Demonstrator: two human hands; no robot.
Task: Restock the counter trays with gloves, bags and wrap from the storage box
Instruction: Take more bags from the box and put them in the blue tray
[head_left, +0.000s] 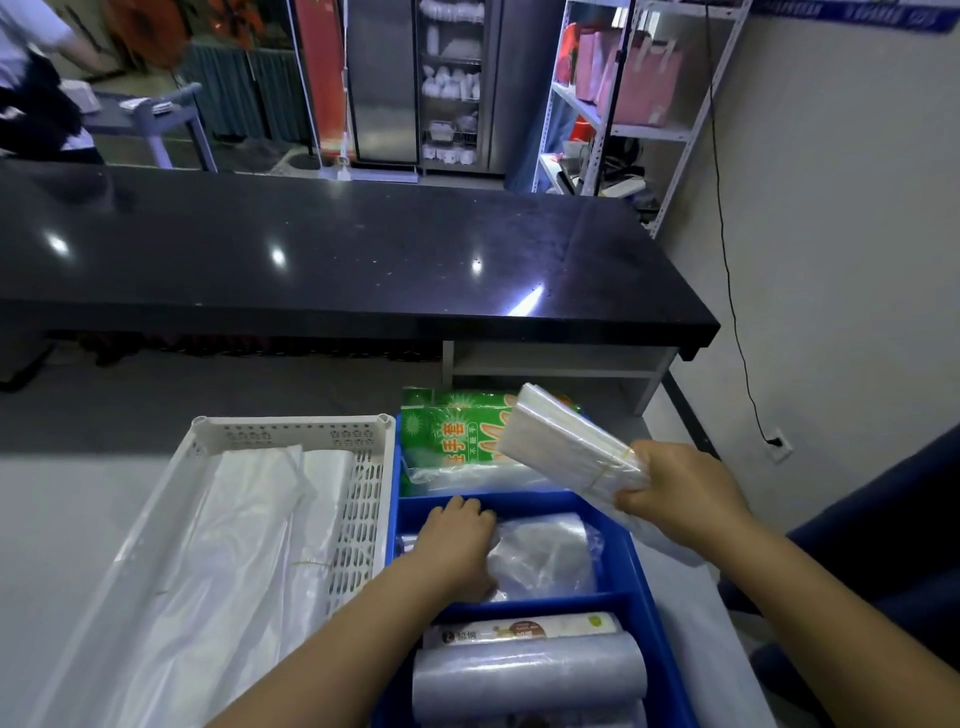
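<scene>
A blue divided tray (636, 571) stands on the white counter. Green glove packs (457, 428) fill its far compartment, loose clear bags (545, 556) its middle one, and rolls of wrap (524, 670) its near one. My right hand (675, 493) holds a rubber-banded bundle of clear bags (561, 441) above the tray's far right side. My left hand (457, 540) rests palm down in the middle compartment, left of the loose bags; whether it grips anything is hidden. A white perforated tray (358, 514) with white plastic bags (234, 545) stands to the left.
A black counter top (337, 260) runs across behind the trays, with an open shelf (561, 364) under its right end. Metal shelving (623, 104) with pink bags stands at the back right. A person (36, 78) stands at the far left. A black cable (732, 291) hangs down the right wall.
</scene>
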